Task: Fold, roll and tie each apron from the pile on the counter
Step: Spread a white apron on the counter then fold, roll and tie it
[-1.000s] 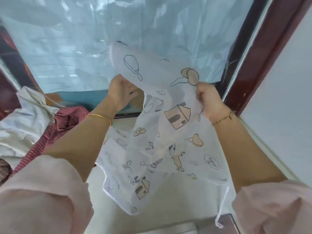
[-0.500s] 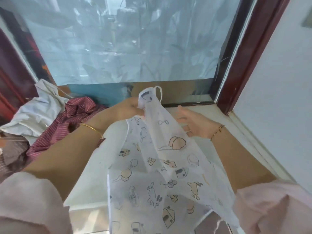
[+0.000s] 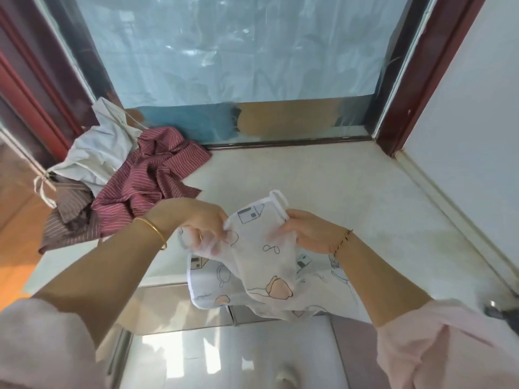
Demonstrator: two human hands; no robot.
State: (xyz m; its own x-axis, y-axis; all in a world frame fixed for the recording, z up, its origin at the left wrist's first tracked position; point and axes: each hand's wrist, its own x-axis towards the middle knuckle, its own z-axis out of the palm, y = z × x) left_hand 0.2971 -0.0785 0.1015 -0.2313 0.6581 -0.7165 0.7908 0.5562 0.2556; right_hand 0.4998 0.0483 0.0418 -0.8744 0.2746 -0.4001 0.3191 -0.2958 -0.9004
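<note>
Where the pale counter [image 3: 323,175] meets its near edge, both hands hold one item between them: a thin white apron [image 3: 261,265] printed with small houses and rounded figures.

Left hand [image 3: 193,220]: fingers closed, pinching the apron's upper left edge; some fingers show dimly through the sheer cloth. Gold bangle [image 3: 153,230] at the wrist; pink sleeve [image 3: 42,343] pushed up the forearm.

Right hand [image 3: 309,231]: fingers curled round the apron's upper right edge, partly behind the fabric. Thin chain bracelet [image 3: 344,240] at the wrist.

Apron, position: top corner raised between the hands, a white loop of tie [image 3: 278,199] standing up at the far side; lower part drooping over the counter's near edge, in front of the glossy cabinet front [image 3: 196,357].

Pile [image 3: 112,189]: far left corner of the counter, well apart from the hands. Contents seen: a dark red pinstriped apron [image 3: 151,181] on top toward the right, a white cloth [image 3: 98,153] behind it against the frame, a brown striped piece [image 3: 67,217] at the near left. All crumpled, overlapping.

Backdrop: window [image 3: 224,51] covered with wrinkled translucent sheeting, dark red frame [image 3: 407,94] at either side; plain wall [image 3: 477,136] at right.
</note>
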